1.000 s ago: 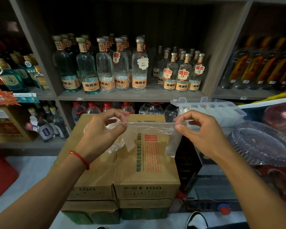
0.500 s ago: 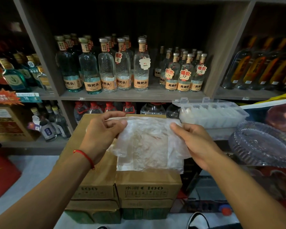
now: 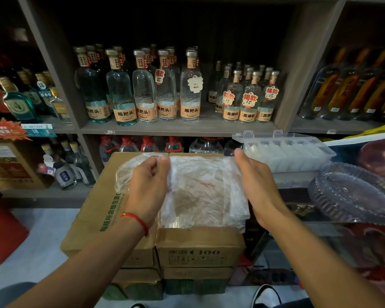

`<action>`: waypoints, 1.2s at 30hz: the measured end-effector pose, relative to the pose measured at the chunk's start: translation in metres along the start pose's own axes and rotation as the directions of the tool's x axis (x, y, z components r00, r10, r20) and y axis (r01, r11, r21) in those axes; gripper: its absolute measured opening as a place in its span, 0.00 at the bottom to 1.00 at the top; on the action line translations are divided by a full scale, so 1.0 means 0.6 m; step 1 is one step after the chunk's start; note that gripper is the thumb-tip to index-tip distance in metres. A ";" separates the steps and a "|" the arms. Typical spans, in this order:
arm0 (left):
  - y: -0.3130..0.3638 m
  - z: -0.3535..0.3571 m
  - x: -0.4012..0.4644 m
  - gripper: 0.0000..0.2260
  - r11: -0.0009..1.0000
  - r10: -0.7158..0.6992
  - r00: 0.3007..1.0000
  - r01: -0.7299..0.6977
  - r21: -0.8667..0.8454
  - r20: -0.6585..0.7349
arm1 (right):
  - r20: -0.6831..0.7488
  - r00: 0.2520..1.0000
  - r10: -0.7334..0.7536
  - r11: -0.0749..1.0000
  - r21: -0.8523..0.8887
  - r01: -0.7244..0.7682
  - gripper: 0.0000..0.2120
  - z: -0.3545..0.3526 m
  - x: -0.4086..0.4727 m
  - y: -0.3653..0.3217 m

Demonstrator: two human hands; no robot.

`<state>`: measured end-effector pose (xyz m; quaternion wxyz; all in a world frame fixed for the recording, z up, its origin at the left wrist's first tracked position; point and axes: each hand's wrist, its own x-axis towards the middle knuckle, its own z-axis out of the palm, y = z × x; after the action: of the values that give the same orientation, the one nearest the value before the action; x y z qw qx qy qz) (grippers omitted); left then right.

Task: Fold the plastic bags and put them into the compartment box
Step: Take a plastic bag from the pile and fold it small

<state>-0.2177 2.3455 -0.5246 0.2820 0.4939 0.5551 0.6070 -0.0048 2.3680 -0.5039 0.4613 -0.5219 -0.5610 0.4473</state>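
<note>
A clear, crinkled plastic bag hangs spread out in the air above the stacked cardboard cartons. My left hand pinches its upper left part between thumb and fingers, and a loose bulge of bag sticks out to the left of it. My right hand holds the bag's right edge, fingers behind the plastic. The clear compartment box stands open to the upper right of my right hand, its cells holding folded whitish bags.
Shelves of glass bottles fill the background. A ribbed glass dish lies right of the hands, below the box. A red box sits at the far left on the floor. My shoe shows at the bottom.
One second ago the bag was stretched into a thin edge-on strip between both hands. It has since swung down into a flat sheet facing me, and both hands have moved slightly lower.
</note>
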 end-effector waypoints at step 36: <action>0.031 -0.041 0.006 0.15 0.991 -0.101 0.890 0.128 -0.031 0.445 | 0.208 0.970 0.127 0.990 0.034 -0.136 0.34 -0.053 0.036 0.007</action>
<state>-0.2376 2.3346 -0.5032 0.4505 0.5767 0.4862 0.4775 0.0269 2.3907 -0.5013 0.3828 -0.4979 -0.5588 0.5416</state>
